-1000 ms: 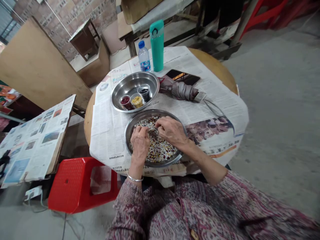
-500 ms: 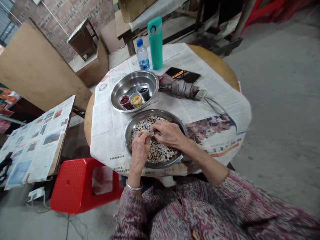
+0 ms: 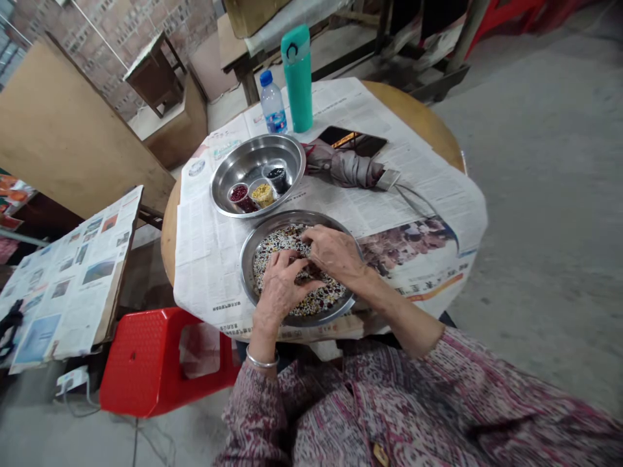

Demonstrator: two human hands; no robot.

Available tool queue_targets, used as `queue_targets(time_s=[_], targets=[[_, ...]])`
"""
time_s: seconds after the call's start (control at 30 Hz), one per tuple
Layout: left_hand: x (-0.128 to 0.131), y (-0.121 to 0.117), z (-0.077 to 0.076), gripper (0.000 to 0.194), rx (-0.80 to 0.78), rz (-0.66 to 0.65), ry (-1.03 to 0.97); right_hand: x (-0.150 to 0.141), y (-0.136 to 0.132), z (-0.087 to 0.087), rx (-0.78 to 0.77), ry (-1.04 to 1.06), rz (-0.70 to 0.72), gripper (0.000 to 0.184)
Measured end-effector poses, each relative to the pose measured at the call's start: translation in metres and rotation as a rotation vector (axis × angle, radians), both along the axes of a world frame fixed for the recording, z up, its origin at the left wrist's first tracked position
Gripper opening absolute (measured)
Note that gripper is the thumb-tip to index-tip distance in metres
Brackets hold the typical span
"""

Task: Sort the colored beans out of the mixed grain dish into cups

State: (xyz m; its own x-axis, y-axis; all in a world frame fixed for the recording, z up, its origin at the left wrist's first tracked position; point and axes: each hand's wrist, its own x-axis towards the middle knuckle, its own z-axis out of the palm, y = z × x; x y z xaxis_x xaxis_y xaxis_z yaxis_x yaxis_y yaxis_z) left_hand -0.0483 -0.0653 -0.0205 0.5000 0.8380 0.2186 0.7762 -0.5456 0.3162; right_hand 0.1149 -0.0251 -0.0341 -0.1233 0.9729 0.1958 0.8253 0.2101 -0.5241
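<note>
Round wooden table [image 3: 418, 110] under spread newspaper [image 3: 428, 207], w/ more newspaper on a tilted board [image 3: 73, 279] to the left and a red plastic stool [image 3: 141, 363] just off the near edge. Patterned long sleeves [image 3: 389, 408] across bottom of view. On the table, 2 stainless vessels: shallow plate [image 3: 243, 266] nr front edge, deeper bowl [image 3: 256, 152] just behind it, apart but close. Further back, teal flask [image 3: 297, 78] upright beside plastic water bottle [image 3: 272, 104]; folded grey umbrella [image 3: 343, 165] and black phone [image 3: 353, 139] to the right. L hand [image 3: 281, 288] and R hand [image 3: 335, 254] both over the plate, fingers [image 3: 292, 259] curled down, tips close together, touching mixed beans [image 3: 287, 240] spread across plate; neither flat nor in a fist, any bean btwn tips too small to tell. Metal bangle [image 3: 260, 360] on L wrist. In bowl, 3 small clear cups: red beans [image 3: 238, 193], yellow grains [image 3: 263, 193], black beans [image 3: 277, 175].
</note>
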Motion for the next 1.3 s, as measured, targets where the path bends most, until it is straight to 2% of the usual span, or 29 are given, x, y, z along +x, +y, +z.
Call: queue_targets(time_s=[0.13, 0.2, 0.43, 0.53, 0.6, 0.67, 0.73, 0.83, 0.97, 1.03, 1.13, 1.2, 1.3], targets=[[0.0, 0.0012, -0.0011, 0.019, -0.032, -0.116, 0.041, 0.0027, 0.0034, -0.0043, 0.066, 0.065, 0.035, 0.037], [-0.001, 0.002, -0.0025, 0.016, -0.041, -0.08, 0.022, 0.0027, 0.0036, -0.0052, 0.092, 0.061, 0.036, 0.037], [-0.008, 0.0022, -0.0078, 0.02, 0.102, 0.421, -0.005, -0.001, -0.0008, -0.0007, 0.069, -0.035, 0.085, 0.037], [-0.007, 0.0, -0.0058, 0.02, 0.121, 0.538, -0.046, -0.0018, -0.0033, 0.0017, 0.056, -0.024, 0.185, 0.031], [-0.0047, -0.0015, -0.0036, 0.017, 0.11, 0.565, -0.075, -0.002, -0.0046, 0.0024, 0.026, -0.016, 0.3, 0.027], [-0.0026, -0.002, -0.0026, 0.016, 0.077, 0.559, -0.098, -0.0019, -0.0049, 0.0023, 0.002, -0.008, 0.407, 0.024], [-0.0017, -0.0012, -0.0033, 0.014, 0.027, 0.527, -0.104, -0.0014, -0.004, 0.0016, -0.005, 0.009, 0.445, 0.022], [-0.0028, 0.0012, -0.0051, 0.014, -0.021, 0.433, -0.111, -0.0007, -0.0013, 0.0004, 0.015, 0.036, 0.341, 0.03], [-0.0034, 0.0025, -0.0027, 0.014, 0.005, 0.252, -0.199, -0.0007, 0.0007, -0.0007, 0.085, -0.006, 0.145, 0.038], [-0.0026, 0.0021, -0.0004, 0.014, -0.027, 0.12, -0.212, -0.0006, 0.0006, -0.0014, 0.092, -0.046, 0.098, 0.037], [-0.0015, 0.0018, 0.0, 0.023, -0.068, -0.03, -0.18, 0.0001, 0.0003, -0.0022, 0.073, -0.064, 0.097, 0.038], [-0.0017, 0.0022, -0.0021, 0.02, -0.059, -0.04, -0.164, 0.0003, 0.0003, -0.0024, 0.066, -0.038, 0.101, 0.039], [-0.0031, 0.0027, -0.006, 0.02, -0.042, 0.02, -0.149, 0.0, 0.0003, -0.0025, 0.084, 0.057, 0.079, 0.039]])
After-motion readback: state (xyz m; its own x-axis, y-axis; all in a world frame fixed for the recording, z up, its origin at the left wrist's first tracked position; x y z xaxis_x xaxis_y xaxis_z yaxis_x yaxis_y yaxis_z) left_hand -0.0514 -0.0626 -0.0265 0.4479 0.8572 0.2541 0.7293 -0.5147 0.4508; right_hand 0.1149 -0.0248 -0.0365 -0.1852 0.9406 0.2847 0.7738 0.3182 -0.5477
